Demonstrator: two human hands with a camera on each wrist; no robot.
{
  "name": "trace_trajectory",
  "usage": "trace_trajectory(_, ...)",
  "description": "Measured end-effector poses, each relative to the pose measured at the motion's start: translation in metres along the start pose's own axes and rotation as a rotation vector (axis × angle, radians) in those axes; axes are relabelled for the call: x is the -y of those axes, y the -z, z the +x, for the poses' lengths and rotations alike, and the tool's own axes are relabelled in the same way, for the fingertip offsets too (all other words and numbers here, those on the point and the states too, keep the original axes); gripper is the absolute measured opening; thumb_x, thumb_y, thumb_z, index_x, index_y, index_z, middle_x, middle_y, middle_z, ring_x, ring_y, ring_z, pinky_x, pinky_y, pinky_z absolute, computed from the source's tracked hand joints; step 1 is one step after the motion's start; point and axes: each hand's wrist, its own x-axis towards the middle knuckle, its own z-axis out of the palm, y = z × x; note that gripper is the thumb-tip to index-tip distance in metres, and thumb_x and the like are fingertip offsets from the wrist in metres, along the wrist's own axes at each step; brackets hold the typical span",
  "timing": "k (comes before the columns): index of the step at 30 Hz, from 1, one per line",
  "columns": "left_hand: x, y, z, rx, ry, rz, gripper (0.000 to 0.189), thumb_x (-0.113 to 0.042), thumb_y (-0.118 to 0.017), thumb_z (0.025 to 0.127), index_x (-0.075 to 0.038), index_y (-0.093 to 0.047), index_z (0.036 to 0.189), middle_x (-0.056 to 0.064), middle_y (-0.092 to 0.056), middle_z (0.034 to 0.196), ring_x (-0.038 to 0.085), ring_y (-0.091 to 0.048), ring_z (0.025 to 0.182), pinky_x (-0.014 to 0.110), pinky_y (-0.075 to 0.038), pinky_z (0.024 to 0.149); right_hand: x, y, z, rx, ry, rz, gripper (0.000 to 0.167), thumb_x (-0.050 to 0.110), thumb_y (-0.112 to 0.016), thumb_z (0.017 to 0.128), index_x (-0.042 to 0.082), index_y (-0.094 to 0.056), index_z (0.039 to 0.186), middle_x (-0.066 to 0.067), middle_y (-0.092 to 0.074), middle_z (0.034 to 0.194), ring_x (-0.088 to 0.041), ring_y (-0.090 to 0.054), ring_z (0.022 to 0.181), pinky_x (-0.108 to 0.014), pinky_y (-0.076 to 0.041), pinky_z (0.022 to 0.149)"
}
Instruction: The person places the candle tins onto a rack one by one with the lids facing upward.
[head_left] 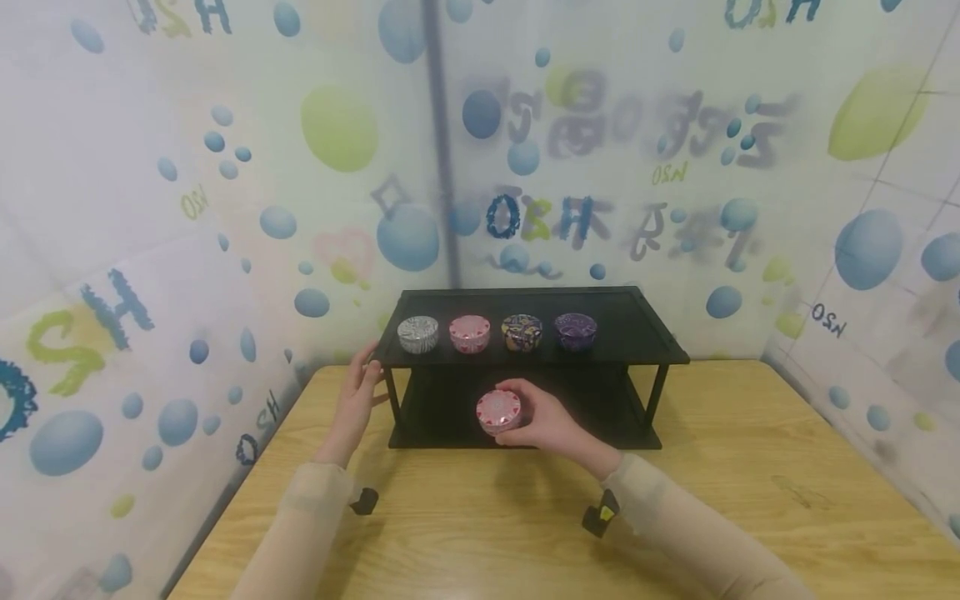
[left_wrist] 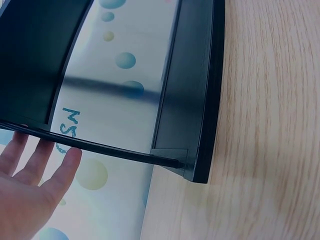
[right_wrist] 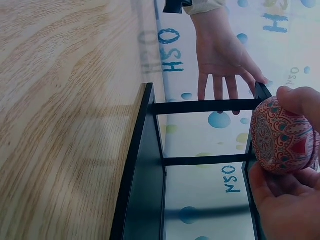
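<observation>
My right hand (head_left: pixel 553 425) pinches a small round pink tin (head_left: pixel 498 412) between thumb and fingers, in front of the gap between the two boards of a black shelf (head_left: pixel 517 302). Up close in the right wrist view, the tin (right_wrist: pixel 280 135) shows a mandala-like pattern with red patches. Fingers fairly straight, my left hand (head_left: pixel 355 404) touches the shelf's left end near the top board's corner. Its fingertips meet the black side post (left_wrist: pixel 115 153) in the left wrist view. On the top board stand a black-and-white tin (head_left: pixel 418 334), a pink tin (head_left: pixel 470 333), a dark multicoloured tin (head_left: pixel 522 332) and a purple tin (head_left: pixel 576 332).
The shelf's lower board (head_left: pixel 442 408) rests on a light wooden table (head_left: pixel 750 467). Behind and on both sides hangs a white sheet (head_left: pixel 660 67) printed with blue and green bubbles. Dark wrist devices (head_left: pixel 598 515) show beneath both sleeves.
</observation>
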Motion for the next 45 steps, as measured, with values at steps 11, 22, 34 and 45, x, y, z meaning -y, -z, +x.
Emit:
trace_trajectory(11, -0.003, 0.0, -0.001, 0.001, 0.009, -0.008, 0.052, -0.03, -0.037, 0.106, -0.011, -0.024, 0.153, 0.018, -0.018, 0.156, 0.046, -0.034, 0.132, 0.066, -0.036, 0.1, -0.009, 0.004, 0.001, -0.003, 0.02, 0.047, 0.069, 0.007, -0.087, 0.069, 0.005, -0.054, 0.13, -0.012, -0.062, 0.118, -0.028, -0.062, 0.108, -0.04, -0.052, 0.091)
trace_trajectory(22, 0.02, 0.004, 0.009, -0.008, 0.013, -0.014, 0.051, -0.031, -0.037, 0.106, -0.016, -0.024, 0.153, 0.017, -0.019, 0.156, 0.044, -0.033, 0.134, 0.066, -0.036, 0.1, -0.008, 0.007, -0.002, -0.015, 0.014, 0.018, 0.069, 0.011, -0.088, 0.069, 0.007, -0.055, 0.13, -0.009, -0.063, 0.117, -0.025, -0.062, 0.106, -0.038, -0.053, 0.09)
trace_trajectory(34, 0.005, 0.001, 0.003, 0.004, 0.007, -0.007, 0.052, -0.031, -0.037, 0.106, -0.012, -0.023, 0.153, 0.019, -0.019, 0.156, 0.044, -0.034, 0.133, 0.066, -0.036, 0.1, 0.001, 0.015, -0.007, -0.015, 0.029, 0.039, 0.068, 0.005, -0.085, 0.07, 0.002, -0.053, 0.13, -0.012, -0.062, 0.117, -0.029, -0.061, 0.108, -0.039, -0.053, 0.089)
trace_trajectory(45, -0.002, 0.0, -0.001, 0.009, 0.01, 0.005, 0.053, -0.032, -0.037, 0.106, -0.013, -0.023, 0.153, 0.022, -0.021, 0.154, 0.045, -0.034, 0.133, 0.066, -0.035, 0.1, -0.007, 0.02, -0.007, -0.025, 0.02, 0.035, 0.069, 0.01, -0.087, 0.069, 0.007, -0.054, 0.13, -0.008, -0.062, 0.117, -0.026, -0.061, 0.108, -0.04, -0.053, 0.09)
